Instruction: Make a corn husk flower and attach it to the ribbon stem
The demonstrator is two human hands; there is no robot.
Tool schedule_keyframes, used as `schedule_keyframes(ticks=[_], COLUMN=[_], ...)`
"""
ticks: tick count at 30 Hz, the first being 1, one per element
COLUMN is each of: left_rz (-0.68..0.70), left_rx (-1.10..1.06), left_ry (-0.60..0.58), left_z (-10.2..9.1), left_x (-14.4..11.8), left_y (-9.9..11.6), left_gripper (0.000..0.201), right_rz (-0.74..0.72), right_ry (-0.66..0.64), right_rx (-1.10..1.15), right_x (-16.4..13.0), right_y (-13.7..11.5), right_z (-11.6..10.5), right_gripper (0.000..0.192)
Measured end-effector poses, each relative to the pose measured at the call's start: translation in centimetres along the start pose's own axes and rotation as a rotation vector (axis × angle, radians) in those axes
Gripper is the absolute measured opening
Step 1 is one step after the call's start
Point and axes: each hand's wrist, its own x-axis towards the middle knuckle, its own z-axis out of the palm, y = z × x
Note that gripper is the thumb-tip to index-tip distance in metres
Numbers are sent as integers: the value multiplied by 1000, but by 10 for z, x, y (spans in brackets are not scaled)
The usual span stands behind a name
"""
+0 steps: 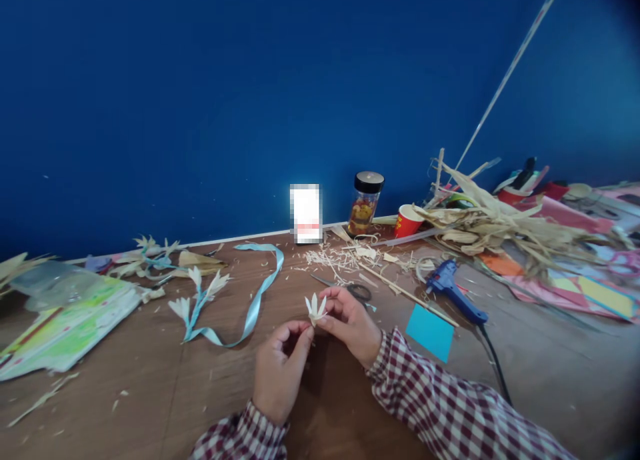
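Note:
A small cream-white corn-husk flower (315, 307) with pointed petals is held upright between both hands over the table. My left hand (283, 363) pinches its base between thumb and fingertips. From the other side, my right hand (349, 321) is closed around the petals with thumb and fingers. Scissors (359, 291) lie just beyond the right hand, partly covered by it. To the left, a bunch of similar white flowers on a blue-wrapped stem (196, 307) rests on the table, with a light blue ribbon (255, 307) trailing from it.
A blue glue gun (453, 290) and blue paper square (431, 331) lie right. Husk scraps (333, 257), a lidded jar (364, 203), a red paper cup (409, 221) and dried husks (495, 227) stand behind. A lit screen (306, 210) leans at the wall; a printed sheet (75, 327) lies left.

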Motion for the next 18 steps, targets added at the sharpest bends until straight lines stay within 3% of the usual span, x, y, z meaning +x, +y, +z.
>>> schedule_keyframes(ticks=[5,18], left_rz=[10,34], left_rx=[19,84], left_ry=[-34,12], left_z=[0,1], left_x=[1,2], left_y=[2,-3], left_gripper=[22,24], right_rz=[-1,-37], right_ry=[1,58], right_rx=[-38,-83], right_x=[0,-3], right_y=[0,2], right_z=[0,5], right_gripper=[34,34])
